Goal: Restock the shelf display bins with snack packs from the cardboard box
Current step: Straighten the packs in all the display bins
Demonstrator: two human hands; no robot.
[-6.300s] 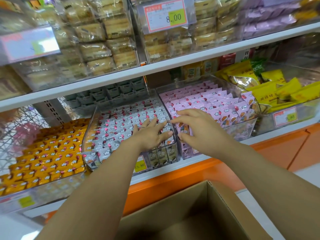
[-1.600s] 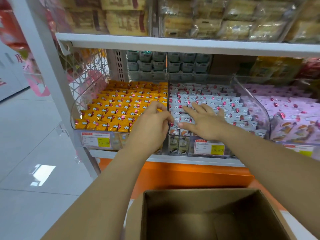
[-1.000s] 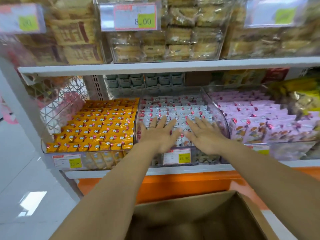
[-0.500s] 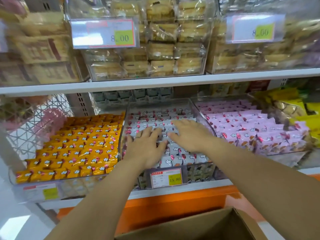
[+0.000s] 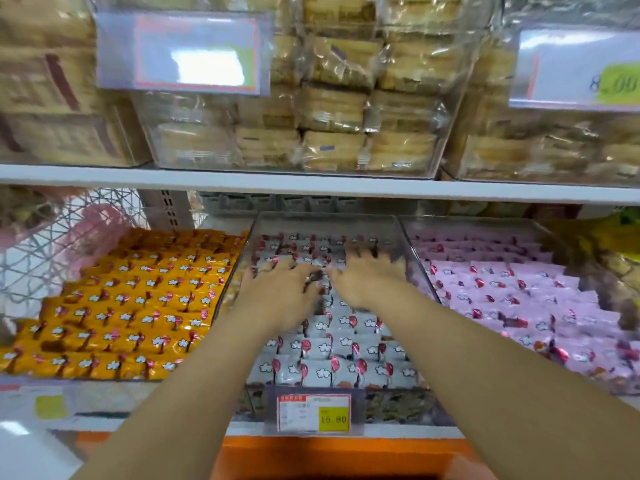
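Both grips are bare hands reaching into the middle bin (image 5: 414, 251), a clear tray on the lower shelf filled with rows of grey packs (image 5: 332, 348) printed with white clouds and red balloons. The left grip (image 5: 280, 292) lies palm down on the packs in the left half of the bin, with its fingers spread apart and laid across the wrappers; it pinches nothing that can be seen. The right grip (image 5: 367, 278) lies just beside it, a little farther back, also palm down with its fingers apart and stretched toward the rear rows; motion blur hides the fingertips. The two thumbs nearly meet over the middle of the bin. The grey packs lie directly under both palms and run on in rows in front of and behind them. A price tag (image 5: 313, 414) reading 15.80 is fixed to the front of this bin. To its left is a bin of orange packs (image 5: 131, 306), to its right a bin of pink packs (image 5: 502, 299), each touching the middle bin's wall. Farther right lie yellow bags (image 5: 606, 237). The upper shelf (image 5: 311, 185) carries clear bins of pale wrapped cakes (image 5: 332, 109).
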